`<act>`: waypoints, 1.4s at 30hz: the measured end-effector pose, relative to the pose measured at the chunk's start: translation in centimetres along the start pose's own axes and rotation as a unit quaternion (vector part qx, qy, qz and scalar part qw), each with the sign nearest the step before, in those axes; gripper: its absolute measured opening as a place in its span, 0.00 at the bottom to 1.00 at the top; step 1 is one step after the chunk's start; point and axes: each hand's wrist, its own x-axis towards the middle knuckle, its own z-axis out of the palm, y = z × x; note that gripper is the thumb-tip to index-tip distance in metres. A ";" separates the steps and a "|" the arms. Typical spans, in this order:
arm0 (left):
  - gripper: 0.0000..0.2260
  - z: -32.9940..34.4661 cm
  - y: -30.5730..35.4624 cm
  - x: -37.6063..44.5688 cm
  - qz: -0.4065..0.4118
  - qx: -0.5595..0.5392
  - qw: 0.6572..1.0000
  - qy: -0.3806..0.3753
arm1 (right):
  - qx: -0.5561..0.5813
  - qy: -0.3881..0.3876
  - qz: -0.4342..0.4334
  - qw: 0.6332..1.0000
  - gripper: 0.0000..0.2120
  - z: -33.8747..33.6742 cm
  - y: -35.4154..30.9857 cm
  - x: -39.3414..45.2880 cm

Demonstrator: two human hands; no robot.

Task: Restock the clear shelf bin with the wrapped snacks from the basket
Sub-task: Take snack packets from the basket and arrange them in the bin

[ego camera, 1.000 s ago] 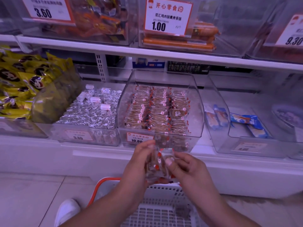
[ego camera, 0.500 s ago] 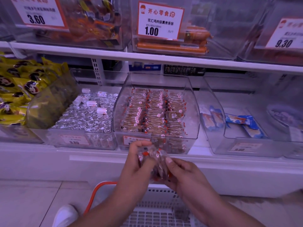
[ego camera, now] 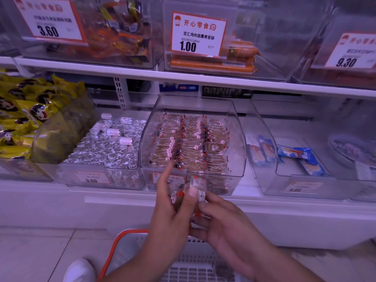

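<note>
A clear shelf bin on the lower shelf holds three neat rows of brown wrapped snacks with red-tipped wrappers. Just below its front wall, my left hand and my right hand together hold a small stack of the same wrapped snacks. My left index finger points up against the bin's front. A white basket with an orange handle sits on the floor under my hands; what lies inside it is mostly hidden by my arms.
A bin of silver foil packs sits left of the snack bin, with yellow bags further left. A bin with blue packets is on the right. The upper shelf overhangs with price tags. My white shoe is beside the basket.
Both hands have risen slightly with the stack of snacks, closer to the bin's front. My left index finger has lifted and now points upward.
</note>
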 end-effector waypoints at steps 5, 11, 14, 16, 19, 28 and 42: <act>0.25 -0.2 0.6 0.5 -0.080 -0.037 0.995 0.043 | -0.195 0.098 -0.077 0.973 0.12 1.1 1.9 0.0; 0.40 -0.2 0.4 0.3 -0.082 -0.035 0.996 0.014 | -0.245 0.061 -0.064 0.965 0.16 1.7 1.9 -0.2; 0.51 -0.2 0.5 0.1 -0.071 -0.025 0.997 -0.019 | -0.208 0.023 -0.036 0.977 0.15 1.7 1.6 -0.3; 0.48 -0.2 0.6 0.0 -0.057 -0.041 0.997 -0.034 | -0.210 0.010 -0.062 0.976 0.15 1.6 1.4 -0.3; 0.43 -0.2 1.0 0.2 -0.056 -0.082 0.995 -0.030 | -0.238 -0.002 -0.124 0.963 0.20 1.5 1.2 -0.2; 0.30 1.2 1.0 0.5 -0.013 -0.090 0.994 0.052 | -0.212 0.042 -0.092 0.972 0.20 2.3 1.5 0.2; 0.48 -3.8 6.6 4.0 0.149 0.256 0.937 -0.188 | -0.605 0.013 -0.280 0.745 0.38 -1.4 -6.0 -0.1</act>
